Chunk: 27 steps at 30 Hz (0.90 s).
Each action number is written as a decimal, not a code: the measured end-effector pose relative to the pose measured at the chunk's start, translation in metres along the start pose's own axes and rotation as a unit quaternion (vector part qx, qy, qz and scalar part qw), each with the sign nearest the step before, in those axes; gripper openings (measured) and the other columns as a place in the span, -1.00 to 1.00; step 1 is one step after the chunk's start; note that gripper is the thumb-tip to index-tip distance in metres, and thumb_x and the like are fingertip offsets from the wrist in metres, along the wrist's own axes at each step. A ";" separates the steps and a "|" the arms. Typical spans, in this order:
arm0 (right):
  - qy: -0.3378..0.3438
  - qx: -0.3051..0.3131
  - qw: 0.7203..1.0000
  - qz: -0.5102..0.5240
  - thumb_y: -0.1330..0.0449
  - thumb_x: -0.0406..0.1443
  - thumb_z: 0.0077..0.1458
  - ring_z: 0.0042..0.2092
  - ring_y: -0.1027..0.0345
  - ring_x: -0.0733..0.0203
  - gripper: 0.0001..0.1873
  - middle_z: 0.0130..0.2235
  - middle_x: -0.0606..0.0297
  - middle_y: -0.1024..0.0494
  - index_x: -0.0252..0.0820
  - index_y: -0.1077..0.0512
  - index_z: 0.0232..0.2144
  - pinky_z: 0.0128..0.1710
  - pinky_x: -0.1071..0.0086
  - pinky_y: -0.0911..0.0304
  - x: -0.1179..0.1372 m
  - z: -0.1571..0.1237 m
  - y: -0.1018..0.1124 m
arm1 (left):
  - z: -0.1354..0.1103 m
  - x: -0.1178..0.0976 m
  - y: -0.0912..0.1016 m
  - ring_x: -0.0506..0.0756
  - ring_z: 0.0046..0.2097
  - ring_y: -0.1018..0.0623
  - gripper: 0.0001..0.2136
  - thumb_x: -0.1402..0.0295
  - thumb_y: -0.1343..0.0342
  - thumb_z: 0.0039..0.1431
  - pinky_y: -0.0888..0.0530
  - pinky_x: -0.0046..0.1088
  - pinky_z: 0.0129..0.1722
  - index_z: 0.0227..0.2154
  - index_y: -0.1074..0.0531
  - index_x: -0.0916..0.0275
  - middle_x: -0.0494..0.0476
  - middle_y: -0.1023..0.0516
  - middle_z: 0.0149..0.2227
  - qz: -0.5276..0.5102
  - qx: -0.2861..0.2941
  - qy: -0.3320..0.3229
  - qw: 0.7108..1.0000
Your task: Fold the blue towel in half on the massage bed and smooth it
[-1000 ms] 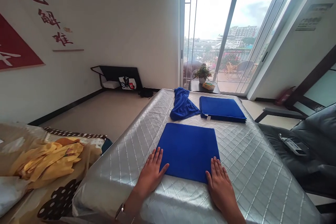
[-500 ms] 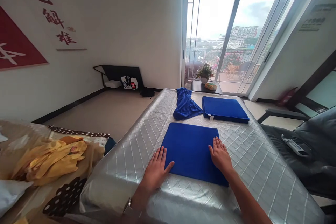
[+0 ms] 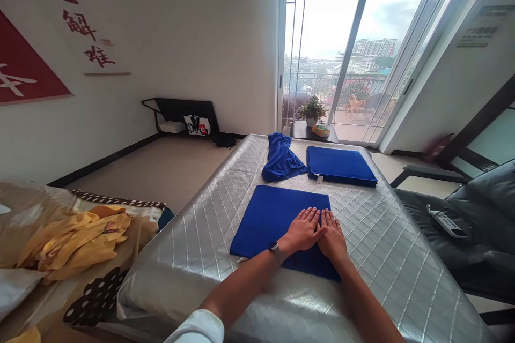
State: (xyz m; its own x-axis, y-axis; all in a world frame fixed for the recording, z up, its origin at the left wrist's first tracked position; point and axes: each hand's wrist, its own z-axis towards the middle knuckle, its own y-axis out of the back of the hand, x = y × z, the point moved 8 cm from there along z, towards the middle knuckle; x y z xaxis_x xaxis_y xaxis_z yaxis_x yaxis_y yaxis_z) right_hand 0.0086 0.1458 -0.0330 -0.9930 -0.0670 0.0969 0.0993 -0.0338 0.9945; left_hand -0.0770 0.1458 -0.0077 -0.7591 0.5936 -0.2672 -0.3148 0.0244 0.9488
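A folded blue towel [image 3: 267, 220] lies flat near the front of a silver quilted table [image 3: 209, 225]. Both hands rest on its right half, side by side and touching. My left hand [image 3: 303, 230] lies flat with fingers stretched out, a watch on its wrist. My right hand [image 3: 333, 235] is flat too, fingers pointing away from me. Neither holds anything. Farther back lie a second folded blue towel [image 3: 340, 165] and a crumpled blue towel [image 3: 279, 158].
A patterned bed with yellow cloth [image 3: 76, 238] is at the left. A dark chair with a remote control [image 3: 448, 222] stands at the right. Beyond the table are a small side table with a potted plant [image 3: 310, 111] and glass sliding doors [image 3: 346, 48].
My left hand moved from the towel's left edge across to its right half, beside my right hand. My right hand slid forward from the near right corner onto the towel.
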 end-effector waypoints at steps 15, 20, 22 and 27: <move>-0.028 0.051 0.998 -0.023 0.29 -0.14 0.38 0.46 0.24 0.06 -0.29 0.46 0.02 0.08 -0.50 0.06 0.41 0.41 0.15 0.31 0.001 0.006 0.003 | -0.110 0.188 0.048 0.28 0.45 -0.01 -0.20 -0.16 0.46 0.38 -0.05 -0.08 0.40 0.41 0.00 0.40 0.32 0.04 0.45 0.082 -0.026 0.280 0.956; -0.010 0.035 0.999 -0.029 0.30 -0.15 0.38 0.46 0.22 0.05 -0.29 0.45 0.01 0.04 -0.50 0.02 0.40 0.40 0.14 0.30 0.003 0.036 0.018 | -0.106 0.184 0.045 0.25 0.45 -0.02 -0.20 -0.15 0.44 0.38 -0.05 -0.12 0.41 0.41 -0.02 0.40 0.31 0.00 0.45 0.091 -0.036 0.275 0.956; -0.004 0.021 0.999 -0.028 0.30 -0.14 0.38 0.46 0.25 0.06 -0.29 0.45 0.02 0.05 -0.51 0.04 0.41 0.40 0.16 0.31 0.004 0.052 0.021 | -0.106 0.183 0.046 0.24 0.45 -0.02 -0.19 -0.15 0.46 0.38 -0.04 -0.13 0.41 0.41 -0.01 0.42 0.31 0.01 0.45 0.090 -0.037 0.274 0.957; -0.020 0.018 1.000 0.000 0.29 -0.13 0.39 0.47 0.30 0.09 -0.29 0.46 0.06 0.07 -0.49 0.06 0.41 0.41 0.21 0.34 -0.006 0.076 0.007 | -0.108 0.186 0.046 0.23 0.45 -0.02 -0.19 -0.15 0.49 0.38 -0.04 -0.13 0.41 0.41 -0.01 0.42 0.31 0.03 0.45 0.094 -0.026 0.268 0.959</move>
State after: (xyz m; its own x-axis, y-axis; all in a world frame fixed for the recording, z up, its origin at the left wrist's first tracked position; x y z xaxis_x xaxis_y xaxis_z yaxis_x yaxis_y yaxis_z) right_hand 0.0106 0.2220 -0.0240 -0.9949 -0.0277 0.0968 0.0968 0.0019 0.9953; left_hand -0.2937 0.1706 -0.0316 -0.9844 0.0850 -0.1541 -0.1616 -0.0898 0.9828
